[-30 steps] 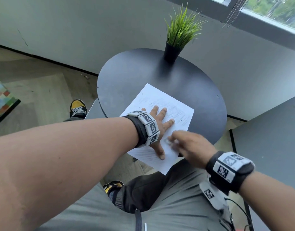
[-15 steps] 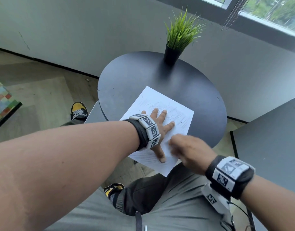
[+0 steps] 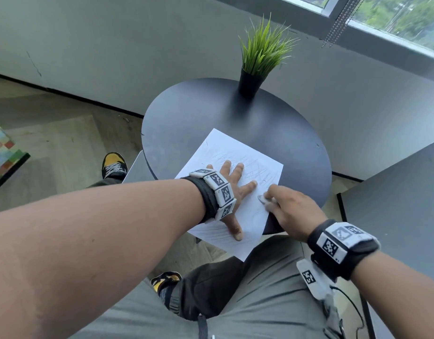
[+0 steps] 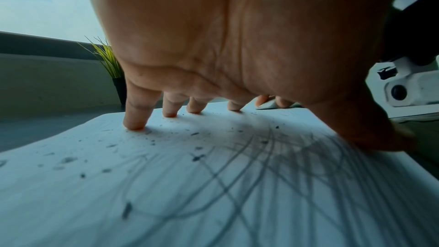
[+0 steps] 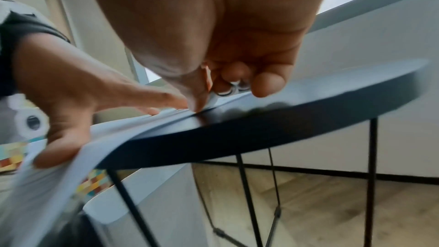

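Note:
A white sheet of paper (image 3: 238,155) with pencil scribbles lies on the round black table (image 3: 211,113), its near corner hanging over the edge. My left hand (image 3: 232,189) presses flat on the sheet with fingers spread; in the left wrist view the fingertips (image 4: 133,125) touch paper (image 4: 166,185) strewn with dark crumbs. My right hand (image 3: 284,209) pinches a small white eraser (image 3: 263,199) against the sheet's right side. The eraser (image 4: 267,105) shows past the left fingers, and the eraser (image 5: 215,97) peeks between the curled right fingers.
A green grass plant in a black pot (image 3: 250,81) stands at the table's far edge. A second dark tabletop (image 3: 394,204) is at the right. Thin black table legs (image 5: 371,176) stand on wood flooring. My knees and yellow-black shoes (image 3: 113,165) are below.
My right hand with the eraser has slid a little up and right along the sheet's edge. The left hand has stayed pressed in place.

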Available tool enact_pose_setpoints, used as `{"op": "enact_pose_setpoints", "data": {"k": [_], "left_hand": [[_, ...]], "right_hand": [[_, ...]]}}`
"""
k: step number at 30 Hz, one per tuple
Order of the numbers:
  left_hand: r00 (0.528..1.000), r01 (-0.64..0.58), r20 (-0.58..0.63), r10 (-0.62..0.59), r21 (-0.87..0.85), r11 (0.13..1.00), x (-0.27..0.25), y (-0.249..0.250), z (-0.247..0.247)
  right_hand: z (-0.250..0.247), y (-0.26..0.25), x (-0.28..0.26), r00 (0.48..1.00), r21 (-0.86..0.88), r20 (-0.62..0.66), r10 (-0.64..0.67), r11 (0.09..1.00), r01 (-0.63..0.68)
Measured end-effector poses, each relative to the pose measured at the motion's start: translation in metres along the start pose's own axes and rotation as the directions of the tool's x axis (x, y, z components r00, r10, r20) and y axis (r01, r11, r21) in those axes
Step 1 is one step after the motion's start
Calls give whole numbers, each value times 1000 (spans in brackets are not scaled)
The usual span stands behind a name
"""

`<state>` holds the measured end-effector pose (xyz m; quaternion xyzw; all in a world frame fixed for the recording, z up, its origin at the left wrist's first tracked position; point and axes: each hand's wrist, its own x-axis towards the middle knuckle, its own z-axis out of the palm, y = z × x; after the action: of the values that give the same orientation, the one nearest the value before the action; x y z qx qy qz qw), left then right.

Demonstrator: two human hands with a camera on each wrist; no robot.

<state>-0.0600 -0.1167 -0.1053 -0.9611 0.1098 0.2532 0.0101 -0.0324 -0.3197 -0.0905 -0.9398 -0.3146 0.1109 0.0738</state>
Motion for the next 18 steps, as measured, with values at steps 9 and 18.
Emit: {"op": "enact_pose_setpoints", "data": {"k": [9, 18], "left_hand": [[1000, -6, 22, 6, 9, 1000, -3, 3, -5], [1000, -6, 25, 5, 17, 1000, -3, 3, -8]], "right_hand": [[-2, 8, -2, 997, -75, 63, -37, 996, 41], [-6, 8, -3, 992, -78, 85, -94, 992, 100]]}}
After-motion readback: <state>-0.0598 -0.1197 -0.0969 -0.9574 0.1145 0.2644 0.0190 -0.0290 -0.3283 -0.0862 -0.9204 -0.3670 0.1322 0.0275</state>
